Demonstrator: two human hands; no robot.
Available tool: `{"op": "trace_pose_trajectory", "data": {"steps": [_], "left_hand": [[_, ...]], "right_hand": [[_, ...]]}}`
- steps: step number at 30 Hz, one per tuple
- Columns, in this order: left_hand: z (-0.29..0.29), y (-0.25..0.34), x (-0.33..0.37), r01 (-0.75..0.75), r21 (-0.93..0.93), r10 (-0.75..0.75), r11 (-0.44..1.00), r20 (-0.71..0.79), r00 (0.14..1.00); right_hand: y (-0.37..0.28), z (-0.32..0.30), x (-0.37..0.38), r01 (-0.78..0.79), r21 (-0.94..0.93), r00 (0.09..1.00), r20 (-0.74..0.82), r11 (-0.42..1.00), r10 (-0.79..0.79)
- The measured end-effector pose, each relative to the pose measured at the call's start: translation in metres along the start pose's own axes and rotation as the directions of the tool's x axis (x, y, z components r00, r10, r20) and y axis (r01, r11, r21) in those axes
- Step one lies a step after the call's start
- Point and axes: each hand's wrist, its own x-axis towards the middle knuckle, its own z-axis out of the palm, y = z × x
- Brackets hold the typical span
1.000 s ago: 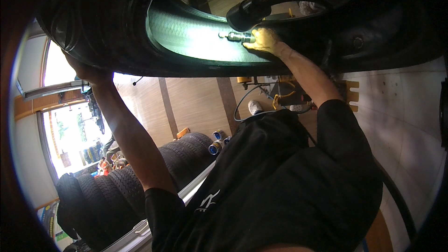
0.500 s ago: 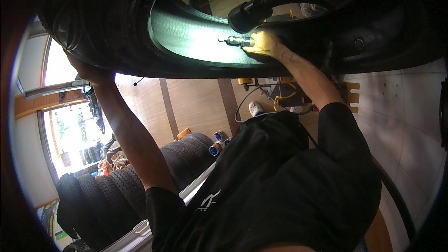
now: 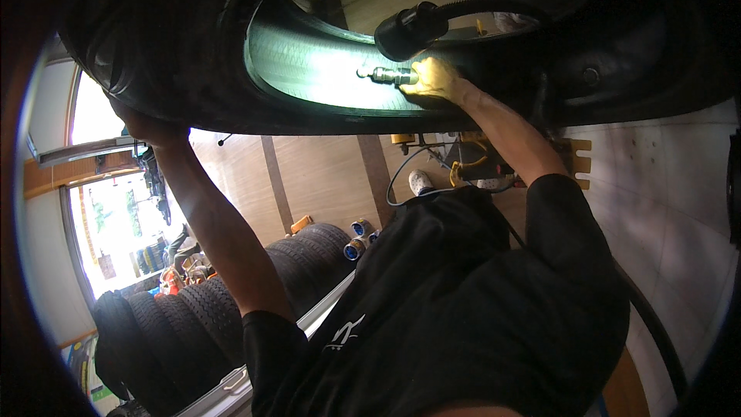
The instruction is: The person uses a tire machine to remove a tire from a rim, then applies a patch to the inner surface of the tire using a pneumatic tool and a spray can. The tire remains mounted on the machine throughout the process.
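Observation:
A large black tyre spans the top of the view, its inner wall brightly lit. Inside it, my right hand is closed around a slim metal air grinder. The grinder's small round tip points left, close to the lit lining; whether it touches cannot be made out. A black lamp head on a flexible neck hangs just above this hand. My left hand lies against the tyre's outer side at the left, its fingers hidden in shadow.
A row of tyres stands on the lower left, with blue-and-white cans beside it. Yellow equipment with a hose is below my right forearm. A black hose runs down the right side. Bright windows are at the left.
The grinder and my right hand have shifted slightly left and down in the picture. The tyre's lower edge also sits a little lower. My left hand stays at the tyre's side.

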Motion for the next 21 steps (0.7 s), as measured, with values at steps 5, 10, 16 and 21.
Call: {"op": "trace_pose_trajectory", "data": {"steps": [5,10,16,21], "left_hand": [[0.0,0.007,0.004,-0.049,-0.031,0.049,0.998,-0.004,0.999],[0.001,-0.003,-0.003,0.001,-0.058,-0.001,0.998,0.011,1.0],[-0.002,-0.047,-0.028,0.115,-0.108,-0.112,0.987,0.031,0.993],[0.006,0.005,0.003,-0.014,-0.129,0.013,0.992,-0.003,1.0]], "right_hand": [[0.012,0.014,0.004,0.078,-0.091,0.994,-0.07,0.993,-0.085],[0.019,0.008,0.006,-0.003,0.018,0.994,-0.109,1.0,0.005],[0.012,0.002,0.002,0.136,-0.099,0.988,-0.054,0.986,-0.141],[0.011,0.006,-0.002,-0.006,-0.093,1.0,0.009,0.996,0.007]]}}
